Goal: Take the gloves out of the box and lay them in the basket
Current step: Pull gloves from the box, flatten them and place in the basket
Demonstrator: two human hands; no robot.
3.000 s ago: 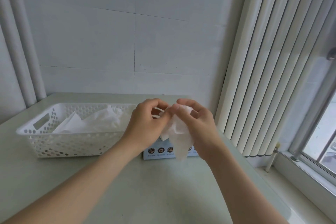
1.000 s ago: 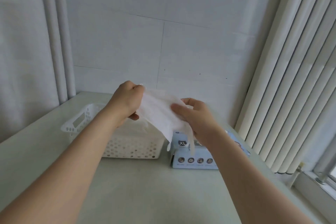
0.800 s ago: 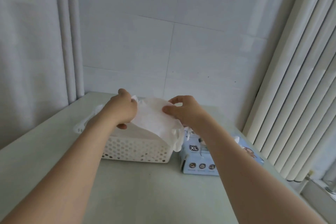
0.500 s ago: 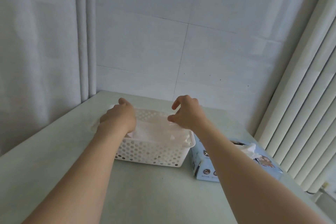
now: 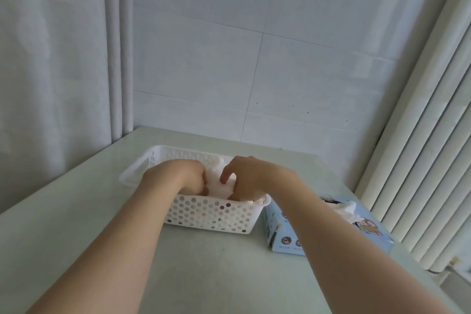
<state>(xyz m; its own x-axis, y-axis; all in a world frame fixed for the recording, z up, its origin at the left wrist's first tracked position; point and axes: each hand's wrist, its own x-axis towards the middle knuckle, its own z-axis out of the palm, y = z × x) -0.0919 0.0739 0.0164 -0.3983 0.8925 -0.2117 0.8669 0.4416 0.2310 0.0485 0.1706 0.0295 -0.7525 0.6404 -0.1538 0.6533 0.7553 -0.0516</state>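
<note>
A white perforated basket [image 5: 209, 216] stands on the table with white gloves inside. Both my hands reach down into it. My left hand [image 5: 182, 176] has its fingers curled down onto a white glove [image 5: 218, 187], and its fingertips are hidden. My right hand [image 5: 246, 177] is arched over the same glove's right end, thumb and fingers pinching it low in the basket. The light-blue glove box [image 5: 286, 236] lies just right of the basket, partly behind my right forearm. Another white glove [image 5: 344, 210] sticks out of the box's top opening.
The pale green table [image 5: 76, 224] runs to a tiled wall [image 5: 254, 71] behind the basket. A curtain hangs at the left, and vertical blinds [image 5: 420, 160] stand close to the right of the box. The table's right edge is near the box.
Both hands carried the spread glove left from above the box and lowered it into the basket. The view has turned left and down with them.
</note>
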